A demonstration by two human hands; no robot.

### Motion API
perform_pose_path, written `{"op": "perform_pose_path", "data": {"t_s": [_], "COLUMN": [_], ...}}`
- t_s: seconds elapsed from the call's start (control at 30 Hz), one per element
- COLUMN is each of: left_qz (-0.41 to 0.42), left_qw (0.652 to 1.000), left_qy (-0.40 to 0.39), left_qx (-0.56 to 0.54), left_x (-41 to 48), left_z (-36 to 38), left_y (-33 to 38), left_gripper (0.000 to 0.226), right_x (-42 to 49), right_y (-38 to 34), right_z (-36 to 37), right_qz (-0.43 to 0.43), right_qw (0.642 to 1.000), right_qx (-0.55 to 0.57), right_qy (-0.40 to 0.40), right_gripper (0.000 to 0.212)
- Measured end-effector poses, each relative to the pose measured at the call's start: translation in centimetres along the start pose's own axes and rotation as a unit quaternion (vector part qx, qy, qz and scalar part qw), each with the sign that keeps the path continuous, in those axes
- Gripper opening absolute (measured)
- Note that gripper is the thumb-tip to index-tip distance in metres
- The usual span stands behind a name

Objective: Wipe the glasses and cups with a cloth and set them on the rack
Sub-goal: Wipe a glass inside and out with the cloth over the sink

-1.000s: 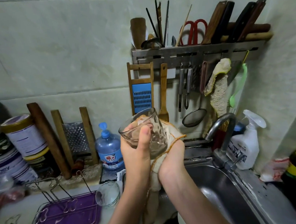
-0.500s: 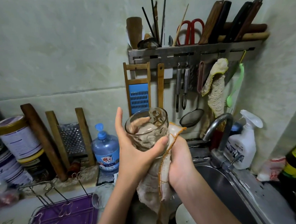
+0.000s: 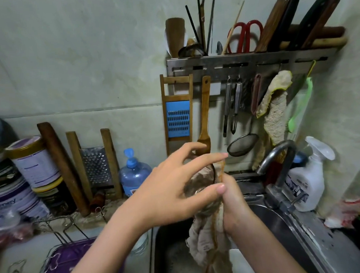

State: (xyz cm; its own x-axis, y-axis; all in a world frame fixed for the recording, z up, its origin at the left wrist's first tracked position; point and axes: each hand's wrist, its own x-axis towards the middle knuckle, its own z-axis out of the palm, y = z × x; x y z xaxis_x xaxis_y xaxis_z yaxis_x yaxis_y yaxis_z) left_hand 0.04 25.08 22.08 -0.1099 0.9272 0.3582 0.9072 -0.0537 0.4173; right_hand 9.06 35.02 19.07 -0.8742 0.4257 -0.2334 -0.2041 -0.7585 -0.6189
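— Well, where is the glass tumbler (image 3: 201, 183) just now?

— Up above the left side of the sink (image 3: 272, 221), between both hands and mostly swaddled in the cloth (image 3: 204, 244), whose tail hangs into the basin.

— And the fingers?

— The left hand (image 3: 174, 191) has them spread and nearly straight, thumb tip touching the tumbler's side, forefinger reaching over it. The right hand (image 3: 231, 205) is curled round the cloth at the glass.

— How will it handle?

— Light, rigid and breakable, I'd judge, and slick wherever bare. The cloth lends grip. Take it round the body, not by the thin rim, for the trip to the wire rack (image 3: 64, 257) at near left.
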Motion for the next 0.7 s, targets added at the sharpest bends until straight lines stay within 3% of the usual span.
{"op": "perform_pose_path", "data": {"t_s": [0.17, 0.3, 0.37, 0.47, 0.57, 0.63, 0.7], "left_qz": [-0.033, -0.152, -0.202, -0.247, -0.262, -0.266, -0.268], "left_qw": [0.997, 0.974, 0.963, 0.940, 0.924, 0.907, 0.884], "left_qy": [0.061, 0.140, 0.137, 0.135, 0.136, 0.124, 0.126], "left_qx": [-0.027, -0.094, -0.117, -0.196, -0.244, -0.302, -0.361], "left_x": [0.9, 2.3, 3.0, 3.7, 4.1, 4.1, 4.0], "left_z": [0.7, 2.1, 2.7, 2.8, 2.9, 3.0, 3.3], "left_y": [-1.0, -1.4, -1.8, -2.9, -4.1, -4.4, -4.6], "left_gripper": [0.057, 0.056, 0.056, 0.054, 0.049, 0.045, 0.051], "right_x": [0.6, 1.7, 2.2, 2.0, 2.5, 3.0, 3.5], "right_y": [-0.3, 0.3, 1.2, 2.8, 3.8, 3.3, 2.4], "right_z": [-0.4, -0.6, -1.0, -2.1, -3.3, -3.3, -2.8], "right_qz": [-0.016, -0.154, -0.276, -0.456, -0.498, -0.509, -0.509], "right_qw": [0.998, 0.971, 0.922, 0.793, 0.646, 0.597, 0.577], "right_qx": [-0.050, -0.138, -0.216, -0.390, -0.577, -0.618, -0.636], "right_qy": [0.046, 0.123, 0.168, 0.101, 0.052, 0.053, 0.059], "right_gripper": [0.057, 0.039, 0.033, 0.040, 0.056, 0.056, 0.054]}}
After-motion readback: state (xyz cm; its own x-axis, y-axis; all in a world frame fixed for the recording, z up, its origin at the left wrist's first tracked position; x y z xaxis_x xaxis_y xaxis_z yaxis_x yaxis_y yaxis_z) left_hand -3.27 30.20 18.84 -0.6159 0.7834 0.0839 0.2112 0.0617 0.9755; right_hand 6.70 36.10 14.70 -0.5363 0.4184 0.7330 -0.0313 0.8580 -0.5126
